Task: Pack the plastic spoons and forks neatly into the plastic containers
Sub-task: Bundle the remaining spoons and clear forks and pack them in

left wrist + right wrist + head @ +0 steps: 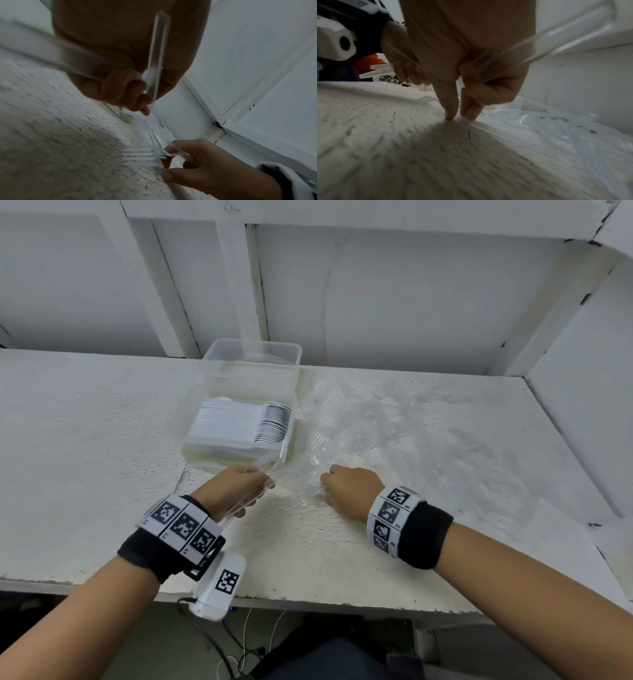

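1. Clear plastic forks (pixel 246 494) sat bunched in my left hand (pixel 236 491), fingers curled round their handles, tines pointing toward 1 o'clock at the near container's corner.
2. My right hand (pixel 349 491), at 3 o'clock from the left, was pinching a loose fork (pixel 142 157) against the table (pixel 102 457) with thumb and fingertips (pixel 452 113); another clear handle (pixel 556 44) was tucked in its curled fingers.
3. At 12 o'clock from my left hand stood the near container (pixel 185 422), clear plastic, holding a tight stack of white spoons (pixel 246 422) with bowls toward 3 o'clock.
4. Behind it, further toward 12 o'clock and touching it, was a second clear container (pixel 253 350); I could not tell what it held.
5. At 1 o'clock from my right hand, a loose pile of clear cutlery (pixel 370 422) lay spread on the table, just beside the containers.
6. Both wrists wore black bands with marker tags (pixel 181 525).
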`<move>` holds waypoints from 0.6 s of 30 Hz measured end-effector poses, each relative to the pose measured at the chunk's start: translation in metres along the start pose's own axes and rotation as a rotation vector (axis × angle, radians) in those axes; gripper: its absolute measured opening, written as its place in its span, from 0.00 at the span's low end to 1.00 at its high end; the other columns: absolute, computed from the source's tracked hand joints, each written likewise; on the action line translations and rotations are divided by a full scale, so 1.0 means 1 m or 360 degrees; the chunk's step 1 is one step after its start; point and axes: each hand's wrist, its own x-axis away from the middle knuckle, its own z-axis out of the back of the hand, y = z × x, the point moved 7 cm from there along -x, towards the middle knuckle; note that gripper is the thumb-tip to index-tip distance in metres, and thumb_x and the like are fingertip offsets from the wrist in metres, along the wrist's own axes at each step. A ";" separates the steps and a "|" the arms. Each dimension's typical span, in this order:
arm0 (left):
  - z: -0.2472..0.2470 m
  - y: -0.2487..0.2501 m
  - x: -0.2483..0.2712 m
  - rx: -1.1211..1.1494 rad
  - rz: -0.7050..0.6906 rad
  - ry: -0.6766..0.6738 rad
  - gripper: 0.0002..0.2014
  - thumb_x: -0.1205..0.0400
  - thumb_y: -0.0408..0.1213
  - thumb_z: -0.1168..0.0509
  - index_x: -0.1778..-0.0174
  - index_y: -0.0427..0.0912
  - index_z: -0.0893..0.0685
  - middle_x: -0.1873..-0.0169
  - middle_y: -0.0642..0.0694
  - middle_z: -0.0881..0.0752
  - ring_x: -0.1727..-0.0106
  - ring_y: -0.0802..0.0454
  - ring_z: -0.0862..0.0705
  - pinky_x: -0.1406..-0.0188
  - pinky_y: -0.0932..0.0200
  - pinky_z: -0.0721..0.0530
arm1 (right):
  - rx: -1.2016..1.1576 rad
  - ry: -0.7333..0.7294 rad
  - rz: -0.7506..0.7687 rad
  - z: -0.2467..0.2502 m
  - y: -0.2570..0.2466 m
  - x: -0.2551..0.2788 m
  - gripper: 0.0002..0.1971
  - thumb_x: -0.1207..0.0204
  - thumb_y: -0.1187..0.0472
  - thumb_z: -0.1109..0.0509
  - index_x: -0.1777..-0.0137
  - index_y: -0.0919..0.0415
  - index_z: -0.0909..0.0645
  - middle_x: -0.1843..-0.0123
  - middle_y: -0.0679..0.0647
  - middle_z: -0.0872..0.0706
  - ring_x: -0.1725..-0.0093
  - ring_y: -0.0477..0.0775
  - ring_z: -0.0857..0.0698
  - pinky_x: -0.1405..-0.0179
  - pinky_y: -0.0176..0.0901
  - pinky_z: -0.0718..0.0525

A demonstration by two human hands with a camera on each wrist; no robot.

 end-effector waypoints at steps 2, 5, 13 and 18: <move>-0.001 -0.003 0.002 -0.0031 0.0001 -0.0014 0.06 0.18 0.34 0.39 0.59 0.39 0.20 0.74 0.48 0.29 0.76 0.55 0.34 0.81 0.67 0.37 | 0.0006 0.0020 0.0010 0.000 -0.001 -0.001 0.10 0.17 0.60 0.42 0.43 0.64 0.23 0.44 0.57 0.21 0.49 0.60 0.17 0.62 0.44 0.28; -0.003 -0.006 0.003 -0.0032 -0.0001 -0.0021 0.06 0.18 0.35 0.39 0.59 0.40 0.22 0.75 0.49 0.30 0.75 0.55 0.34 0.80 0.65 0.37 | -0.0071 0.0016 -0.0009 0.003 0.007 0.003 0.13 0.17 0.57 0.44 0.43 0.64 0.22 0.44 0.57 0.21 0.48 0.59 0.18 0.60 0.43 0.28; -0.010 0.006 0.000 0.0198 -0.0093 -0.0055 0.08 0.17 0.29 0.43 0.63 0.37 0.25 0.80 0.48 0.26 0.82 0.57 0.31 0.82 0.64 0.32 | -0.0301 0.0060 -0.0068 0.035 0.041 0.029 0.11 0.17 0.56 0.41 0.52 0.62 0.22 0.53 0.55 0.17 0.52 0.57 0.19 0.61 0.43 0.27; -0.022 0.020 -0.001 0.0298 -0.0138 -0.0165 0.08 0.18 0.25 0.44 0.62 0.39 0.29 0.74 0.45 0.24 0.73 0.52 0.25 0.73 0.59 0.25 | -0.0611 0.0100 -0.0239 0.048 0.071 0.052 0.10 0.17 0.57 0.41 0.51 0.63 0.23 0.52 0.54 0.13 0.53 0.55 0.16 0.55 0.46 0.20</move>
